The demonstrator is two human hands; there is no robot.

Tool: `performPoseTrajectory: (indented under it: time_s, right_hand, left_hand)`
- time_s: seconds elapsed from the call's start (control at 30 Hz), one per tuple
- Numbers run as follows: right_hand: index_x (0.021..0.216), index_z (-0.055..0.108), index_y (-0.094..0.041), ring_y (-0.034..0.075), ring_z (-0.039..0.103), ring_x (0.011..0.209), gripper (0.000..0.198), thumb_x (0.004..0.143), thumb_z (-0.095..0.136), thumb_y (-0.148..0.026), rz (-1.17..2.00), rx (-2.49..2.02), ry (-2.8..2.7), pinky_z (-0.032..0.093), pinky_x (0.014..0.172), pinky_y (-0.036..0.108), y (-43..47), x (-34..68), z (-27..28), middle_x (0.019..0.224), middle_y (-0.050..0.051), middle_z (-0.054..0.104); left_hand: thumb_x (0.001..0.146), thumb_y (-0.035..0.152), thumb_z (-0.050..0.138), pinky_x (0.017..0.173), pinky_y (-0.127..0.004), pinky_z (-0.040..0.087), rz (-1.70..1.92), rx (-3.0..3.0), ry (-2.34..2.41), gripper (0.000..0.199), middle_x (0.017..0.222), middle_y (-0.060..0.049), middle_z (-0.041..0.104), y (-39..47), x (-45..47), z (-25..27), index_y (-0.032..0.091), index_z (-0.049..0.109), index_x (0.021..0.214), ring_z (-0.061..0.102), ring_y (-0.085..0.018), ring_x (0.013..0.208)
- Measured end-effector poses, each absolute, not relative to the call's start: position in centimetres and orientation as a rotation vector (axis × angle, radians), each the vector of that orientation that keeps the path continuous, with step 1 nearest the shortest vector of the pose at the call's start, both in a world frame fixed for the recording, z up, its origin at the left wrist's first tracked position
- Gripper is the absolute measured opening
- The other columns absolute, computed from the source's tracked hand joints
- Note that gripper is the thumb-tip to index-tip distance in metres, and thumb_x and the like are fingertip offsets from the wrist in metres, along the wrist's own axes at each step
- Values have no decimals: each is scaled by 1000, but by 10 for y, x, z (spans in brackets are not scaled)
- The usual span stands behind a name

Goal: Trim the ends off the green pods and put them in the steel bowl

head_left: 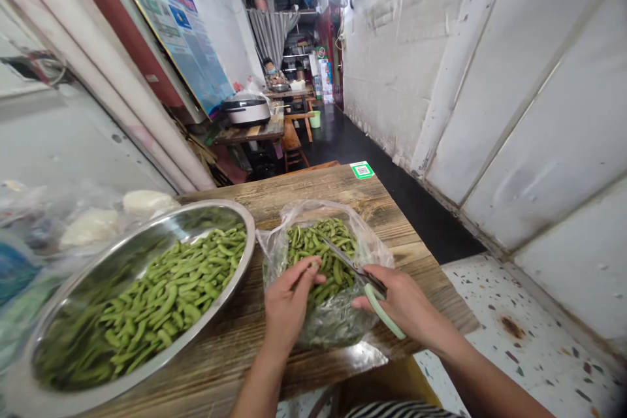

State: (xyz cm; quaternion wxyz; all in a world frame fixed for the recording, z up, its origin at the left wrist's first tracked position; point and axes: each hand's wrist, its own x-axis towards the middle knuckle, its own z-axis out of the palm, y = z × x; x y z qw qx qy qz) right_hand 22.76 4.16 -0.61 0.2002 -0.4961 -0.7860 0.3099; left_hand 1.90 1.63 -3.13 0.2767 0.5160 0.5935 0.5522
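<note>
Far L: clear plastic bags (pixel 93 228), beside the metal basin (pixel 249 235); basin pods (pixel 171 294) lie spread over its bottom, well apart from both hands.

Next R, above the worktop (pixel 235 339): L hand (pixel 289 297), thumb & fingertips drawn together over the near-L part of the bagged pods (pixel 301 238). Can't tell if this grip pinches a pod or nothing; whatever's there is too small for us.

Mid: bag (pixel 337 326) rests on worktop, mouth spread, under L fingertips & blades. Key relation: scissors (pixel 360 271) lie R of L fingertips, long axis slanting from handles near-R to tips far-L. Tips hang over bagged pods, a bit beyond the L fingertips; blades pass just beside them, w/ a gap from where we look. QR card (pixel 362 170) at worktop's far edge.

R: R hand (pixel 406 304), grip curled round the scissors' handles, approx. over the bag's R side. L hand is nearer the basin.

Our count, L to R: clear bags, no. unclear (2 pale lumps in them); 1 basin; 1 L hand; 1 pod bag; 1 pr scissors; 1 card; 1 R hand. Pods: dozens, overlapping, can't count.
</note>
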Motion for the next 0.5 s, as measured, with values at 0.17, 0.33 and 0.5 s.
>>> performPoseTrajectory:
  time_s: [0.17,0.33,0.5]
  right_hand:
    - [104,63,-21,18,60,72,45,70,66,-52,919,-1335,-2233,40,63,24,38,226,-3,86,4,68]
    - [104,61,-22,16,56,68,46,68,68,-51,941,-1306,-2319,38,61,23,36,226,0,80,2,63]
    - [104,60,-20,15,53,67,49,68,68,-52,956,-1263,-2337,37,60,22,34,223,4,81,2,61]
  left_hand:
    - [64,35,74,49,-20,46,1598,687,1356,34,72,-3,67,19,26,-25,12,66,87,61,-10,54]
    - [54,30,80,56,-22,50,1523,561,1284,38,73,-6,69,16,24,-17,9,68,83,63,-12,60]
    - [61,34,75,45,-21,42,1466,777,1351,31,61,-3,65,8,26,-17,9,68,79,54,-9,48]
